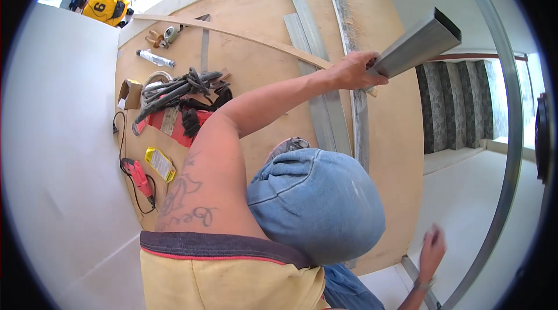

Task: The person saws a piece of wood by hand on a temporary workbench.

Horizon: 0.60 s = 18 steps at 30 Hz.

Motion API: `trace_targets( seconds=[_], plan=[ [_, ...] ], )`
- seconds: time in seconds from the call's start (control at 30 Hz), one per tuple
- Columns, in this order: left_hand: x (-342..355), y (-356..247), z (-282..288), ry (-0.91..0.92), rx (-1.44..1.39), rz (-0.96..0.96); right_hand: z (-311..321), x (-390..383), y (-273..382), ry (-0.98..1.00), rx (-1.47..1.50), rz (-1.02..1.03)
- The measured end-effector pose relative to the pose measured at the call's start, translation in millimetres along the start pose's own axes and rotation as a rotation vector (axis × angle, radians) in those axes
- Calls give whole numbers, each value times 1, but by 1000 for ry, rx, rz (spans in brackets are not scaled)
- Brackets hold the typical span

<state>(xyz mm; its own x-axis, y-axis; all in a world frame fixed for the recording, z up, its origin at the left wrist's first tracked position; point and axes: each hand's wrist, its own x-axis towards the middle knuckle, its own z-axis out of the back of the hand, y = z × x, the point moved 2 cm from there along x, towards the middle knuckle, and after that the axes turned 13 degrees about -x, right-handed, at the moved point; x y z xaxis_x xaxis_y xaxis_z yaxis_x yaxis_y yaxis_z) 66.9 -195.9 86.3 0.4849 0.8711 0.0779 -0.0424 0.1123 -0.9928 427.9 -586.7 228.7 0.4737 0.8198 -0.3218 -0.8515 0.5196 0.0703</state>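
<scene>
Gripping the near end of a grey rectangular metal channel (419, 42), the left hand (354, 70) is closed around it in the upper right of the frame, the open hollow end pointing up and to the right, lifted clear of the plywood sheet (261, 60) beneath. The right hand (432, 250) sits low at the lower right, blurred, close to a curved metal track (511, 135) that sweeps down the right edge; whether its fingers are open or closed I cannot tell. Beneath the raised channel lie several flat metal strips (317, 77) and a thin wooden batten (232, 34) running across the board. Farther left sit a tangle of dark cables (174, 89) over a red tool case (186, 127), a red power tool (138, 176) with its cord, a yellow packet (160, 163), a small cardboard box (131, 94) and a sealant tube (154, 58). A bent knee in blue denim (317, 202) fills the lower centre. As I judge it, the channel is held at one end only, so its free length could dip or swing and strike the track or the wall; its cut edges may also nick the palm if the hold slips.
</scene>
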Motion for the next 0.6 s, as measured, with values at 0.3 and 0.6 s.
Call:
trace_targets(
  seconds=[0.3,0.6],
  plan=[
    [-3,48,39,54,11,-83,12,185,336,-277,709,721],
    [-90,199,248,-1649,39,175,2,190,366,-311,969,574]
  ],
)
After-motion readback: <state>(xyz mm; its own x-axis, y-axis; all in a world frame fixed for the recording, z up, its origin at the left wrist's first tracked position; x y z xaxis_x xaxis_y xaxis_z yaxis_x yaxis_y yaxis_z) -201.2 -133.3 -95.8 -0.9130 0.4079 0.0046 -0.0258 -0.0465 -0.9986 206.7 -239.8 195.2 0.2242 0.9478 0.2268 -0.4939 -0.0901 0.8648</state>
